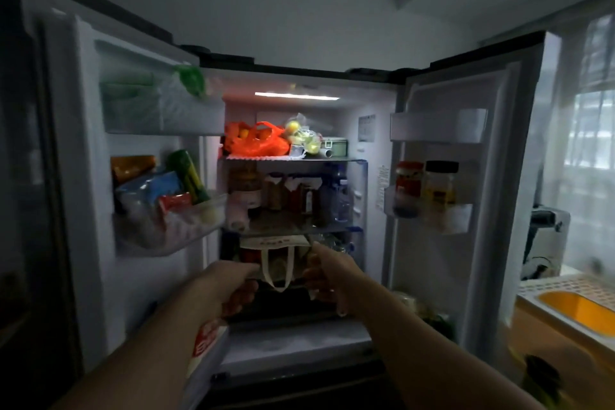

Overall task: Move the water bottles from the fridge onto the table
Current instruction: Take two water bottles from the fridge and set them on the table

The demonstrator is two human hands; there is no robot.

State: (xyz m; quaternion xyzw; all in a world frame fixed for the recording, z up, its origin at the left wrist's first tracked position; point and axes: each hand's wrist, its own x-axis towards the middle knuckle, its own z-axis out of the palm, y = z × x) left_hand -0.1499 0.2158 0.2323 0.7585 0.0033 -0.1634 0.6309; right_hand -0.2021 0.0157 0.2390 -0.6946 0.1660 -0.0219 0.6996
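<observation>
Head view looks into a white double-door fridge (pixel 376 150) with both doors swung wide and its interior lamp lit; the left hand (pixel 233 286) reaches toward the lower compartment with fingers curled under, though whether they grip anything cannot be told; the right hand (pixel 327 276) is beside it, fingers bent near the hanging loop of a cream cloth bag (pixel 276 263), contact unclear in the blur; a clear plastic water bottle with a blue cap (pixel 342 200) stands upright at the right end of the middle shelf, beside a row of dark glass jars (pixel 293 196); more clear bottles (pixel 336 245) seem to lie on the shelf below, just past the right hand; an orange plastic bag (pixel 256 140) sits on the top shelf; a red-lidded jar (pixel 408 186) stands in the right door rack.
</observation>
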